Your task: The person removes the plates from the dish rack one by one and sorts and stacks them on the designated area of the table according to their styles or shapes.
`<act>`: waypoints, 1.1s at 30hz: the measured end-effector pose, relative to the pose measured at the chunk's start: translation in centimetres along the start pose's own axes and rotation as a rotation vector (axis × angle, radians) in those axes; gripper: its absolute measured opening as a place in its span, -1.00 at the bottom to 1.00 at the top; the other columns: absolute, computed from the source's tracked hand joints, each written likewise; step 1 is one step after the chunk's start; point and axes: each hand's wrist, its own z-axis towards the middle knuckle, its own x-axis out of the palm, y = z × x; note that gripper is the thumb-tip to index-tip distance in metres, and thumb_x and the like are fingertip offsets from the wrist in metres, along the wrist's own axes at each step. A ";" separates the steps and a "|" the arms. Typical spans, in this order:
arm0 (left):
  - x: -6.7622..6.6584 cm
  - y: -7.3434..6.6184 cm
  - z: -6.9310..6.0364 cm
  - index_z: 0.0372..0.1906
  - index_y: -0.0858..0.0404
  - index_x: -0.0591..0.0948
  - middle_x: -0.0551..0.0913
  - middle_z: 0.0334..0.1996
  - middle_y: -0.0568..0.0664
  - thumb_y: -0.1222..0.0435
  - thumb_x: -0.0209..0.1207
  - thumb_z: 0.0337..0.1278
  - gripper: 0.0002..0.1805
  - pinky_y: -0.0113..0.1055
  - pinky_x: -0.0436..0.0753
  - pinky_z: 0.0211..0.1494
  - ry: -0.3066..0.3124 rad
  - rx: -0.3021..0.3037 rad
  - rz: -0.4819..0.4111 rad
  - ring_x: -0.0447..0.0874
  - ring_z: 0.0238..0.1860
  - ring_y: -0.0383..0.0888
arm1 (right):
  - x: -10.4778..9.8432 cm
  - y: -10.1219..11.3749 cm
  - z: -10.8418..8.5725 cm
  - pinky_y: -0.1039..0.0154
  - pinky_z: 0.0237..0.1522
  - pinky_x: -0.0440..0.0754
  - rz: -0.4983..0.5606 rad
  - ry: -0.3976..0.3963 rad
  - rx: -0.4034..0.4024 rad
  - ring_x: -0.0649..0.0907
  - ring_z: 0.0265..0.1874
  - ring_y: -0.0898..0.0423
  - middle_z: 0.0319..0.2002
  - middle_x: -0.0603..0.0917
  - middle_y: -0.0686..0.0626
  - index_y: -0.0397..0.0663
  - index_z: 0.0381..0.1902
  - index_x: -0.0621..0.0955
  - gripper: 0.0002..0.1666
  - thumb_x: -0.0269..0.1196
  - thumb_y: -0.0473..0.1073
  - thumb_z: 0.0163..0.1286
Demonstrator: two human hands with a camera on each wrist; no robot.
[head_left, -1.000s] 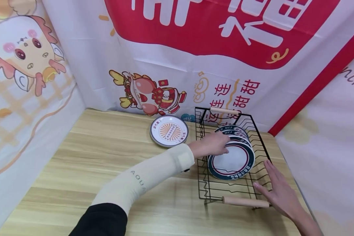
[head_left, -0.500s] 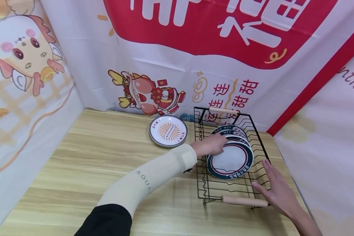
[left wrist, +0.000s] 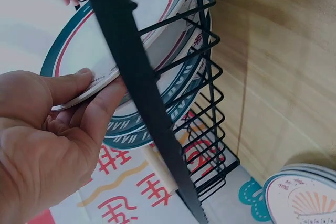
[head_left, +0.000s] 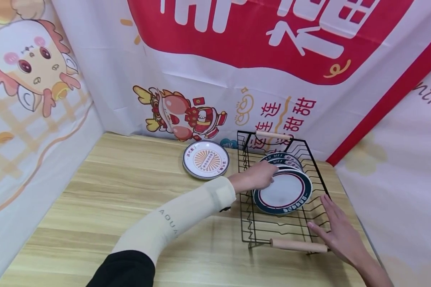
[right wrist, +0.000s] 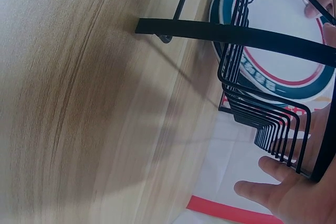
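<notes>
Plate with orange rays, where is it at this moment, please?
In the head view, the plate with orange rays tops a small stack on the table, left of the rack and near the printed cloth.

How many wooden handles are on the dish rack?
2: the far handle at the end of the dish rack by the backdrop, and the near handle beside the right hand.

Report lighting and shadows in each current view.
Head: even light, faint soft shadows on the pale wood-grain tabletop; left wrist: the upper-left corner washes out nearly white; right wrist: a broad soft shadow darkens the tabletop beside the black wire dish rack.
</notes>
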 end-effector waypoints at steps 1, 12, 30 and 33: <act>-0.1 0.0 -0.1 0.30 0.24 0.64 0.75 0.03 -0.02 0.31 0.19 0.55 -0.66 -0.43 0.67 0.05 -0.009 0.004 -0.012 0.69 0.05 -0.16 | 0.0 0.0 0.0 -0.67 0.22 0.32 -0.002 0.001 0.002 0.20 0.54 -0.50 0.69 0.03 -0.31 -0.06 0.74 -0.07 0.20 0.30 0.28 0.48; -1.8 0.0 -1.6 0.41 0.26 0.56 0.76 0.10 0.04 0.35 0.19 0.55 -0.57 -0.60 0.65 -0.13 -0.111 0.045 -0.075 0.76 -0.03 -0.22 | 0.0 -0.3 -0.1 -0.63 0.23 0.32 0.009 -0.016 -0.016 0.19 0.54 -0.51 0.68 0.03 -0.32 -0.07 0.74 -0.06 0.20 0.33 0.23 0.47; -5.9 1.0 -6.6 0.19 0.22 0.61 0.63 -0.42 -0.02 0.28 0.10 0.64 -0.77 -0.49 0.46 -0.56 -0.232 0.027 -0.257 0.52 -0.60 -0.24 | 0.1 -0.3 0.0 -0.64 0.23 0.31 0.010 -0.021 -0.019 0.20 0.53 -0.52 0.67 0.06 -0.34 -0.10 0.73 -0.03 0.20 0.34 0.24 0.47; -6.5 1.5 -7.8 0.27 0.24 0.60 0.69 -0.34 -0.01 0.29 0.09 0.64 -0.71 -0.48 0.47 -0.56 -0.260 0.028 -0.303 0.57 -0.59 -0.24 | 0.1 -0.3 -0.1 -0.65 0.22 0.31 0.016 -0.023 -0.028 0.19 0.53 -0.51 0.68 0.05 -0.32 -0.09 0.73 -0.02 0.18 0.34 0.23 0.47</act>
